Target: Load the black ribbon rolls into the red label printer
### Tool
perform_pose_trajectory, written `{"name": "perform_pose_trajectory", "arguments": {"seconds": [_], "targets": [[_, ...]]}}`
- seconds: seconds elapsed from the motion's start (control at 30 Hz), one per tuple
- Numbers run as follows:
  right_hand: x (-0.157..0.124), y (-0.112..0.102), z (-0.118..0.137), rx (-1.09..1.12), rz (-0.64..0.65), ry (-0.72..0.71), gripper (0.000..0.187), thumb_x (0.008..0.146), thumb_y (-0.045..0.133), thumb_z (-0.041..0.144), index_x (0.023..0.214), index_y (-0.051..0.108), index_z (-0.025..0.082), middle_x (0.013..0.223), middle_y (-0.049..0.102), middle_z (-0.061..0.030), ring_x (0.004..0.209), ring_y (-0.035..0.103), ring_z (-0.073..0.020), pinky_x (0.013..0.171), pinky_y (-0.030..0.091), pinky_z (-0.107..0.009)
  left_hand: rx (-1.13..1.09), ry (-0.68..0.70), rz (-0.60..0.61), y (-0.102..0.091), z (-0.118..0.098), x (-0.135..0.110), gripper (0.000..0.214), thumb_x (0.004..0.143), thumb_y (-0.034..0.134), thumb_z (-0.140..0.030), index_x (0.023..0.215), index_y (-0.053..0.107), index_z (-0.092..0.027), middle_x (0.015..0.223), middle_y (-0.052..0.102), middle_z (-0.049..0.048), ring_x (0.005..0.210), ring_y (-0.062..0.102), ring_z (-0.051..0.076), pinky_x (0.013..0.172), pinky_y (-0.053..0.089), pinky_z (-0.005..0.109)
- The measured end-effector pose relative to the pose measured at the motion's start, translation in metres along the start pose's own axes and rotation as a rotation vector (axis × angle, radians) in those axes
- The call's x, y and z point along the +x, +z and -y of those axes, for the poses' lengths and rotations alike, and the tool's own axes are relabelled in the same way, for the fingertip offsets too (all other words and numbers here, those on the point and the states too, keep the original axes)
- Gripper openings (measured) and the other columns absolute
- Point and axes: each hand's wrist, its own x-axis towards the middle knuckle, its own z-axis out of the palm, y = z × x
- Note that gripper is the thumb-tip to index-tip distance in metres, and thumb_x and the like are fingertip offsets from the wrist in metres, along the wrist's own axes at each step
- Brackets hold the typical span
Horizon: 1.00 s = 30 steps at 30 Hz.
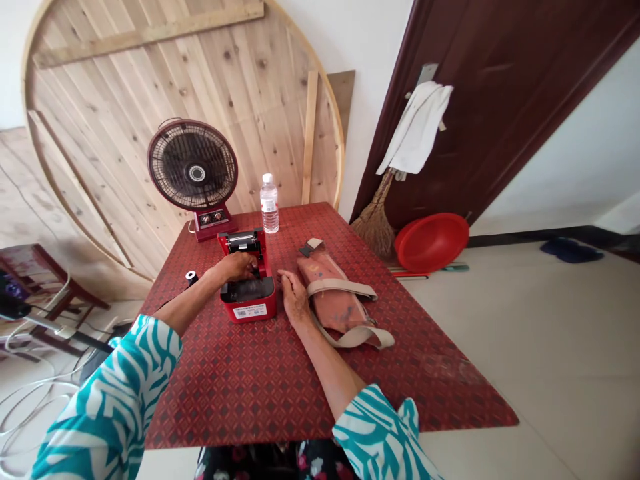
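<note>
A small red printer (249, 301) with its lid raised sits in the middle of the red patterned table (250, 387). My left hand (238, 266) reaches over its open paper bay, fingers curled down into it; whether they hold anything is hidden. My right hand (293, 296) rests flat on the table just right of the printer, fingers stretched out. Touching that hand's right side lies a pinkish-brown cloth bag (332, 293) with beige straps. A small black cylinder (191, 277) stands left of the printer.
A dark red table fan (193, 171) and a clear water bottle (269, 203) stand at the table's far edge. A round wooden panel leans on the wall behind. A broom (374, 220) and red basin (431, 241) sit by the dark door. Cables lie on the floor at left.
</note>
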Motion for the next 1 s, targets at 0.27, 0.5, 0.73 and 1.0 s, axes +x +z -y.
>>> {"name": "perform_pose_trajectory", "arguments": {"seconds": [0.27,0.5,0.73,1.0], "targets": [[-0.002,-0.001,0.001,-0.021,0.011,0.025,0.032,0.088,0.041,0.036,0.1,0.065,0.02,0.105,0.068,-0.0071,0.104,0.061,-0.0216,0.096,0.045,-0.038,-0.362,0.152,-0.244,0.0,-0.007,-0.063,0.027,0.085,0.054,-0.034,0.103,0.068,-0.02,0.102,0.072,0.0029,0.092,0.067,0.019,0.084,0.049,0.027],[-0.002,0.0,-0.003,-0.043,0.015,0.026,0.034,0.088,0.04,0.039,0.101,0.065,0.019,0.105,0.068,-0.0078,0.103,0.061,-0.0221,0.095,0.047,-0.04,-0.297,0.361,-0.532,0.026,-0.014,-0.1,0.023,0.09,0.053,-0.033,0.1,0.068,-0.019,0.104,0.068,0.0084,0.098,0.063,0.019,0.088,0.049,0.032],[0.005,0.0,0.007,-0.068,0.054,-0.035,0.036,0.091,0.039,0.039,0.11,0.062,0.019,0.115,0.066,-0.0092,0.111,0.059,-0.0223,0.101,0.043,-0.042,0.035,0.339,-0.703,0.042,-0.028,-0.11,0.023,0.093,0.049,-0.034,0.093,0.069,-0.02,0.09,0.068,0.0062,0.085,0.059,0.018,0.076,0.042,0.033],[0.09,0.035,0.046,-0.005,0.136,-0.154,0.043,0.092,0.04,0.05,0.119,0.057,0.021,0.127,0.059,-0.008,0.121,0.052,-0.0214,0.107,0.039,-0.042,0.171,0.282,-0.881,0.058,-0.041,-0.123,0.019,0.09,0.055,-0.025,0.103,0.067,-0.018,0.095,0.066,0.0074,0.086,0.056,0.019,0.076,0.041,0.033]]}}
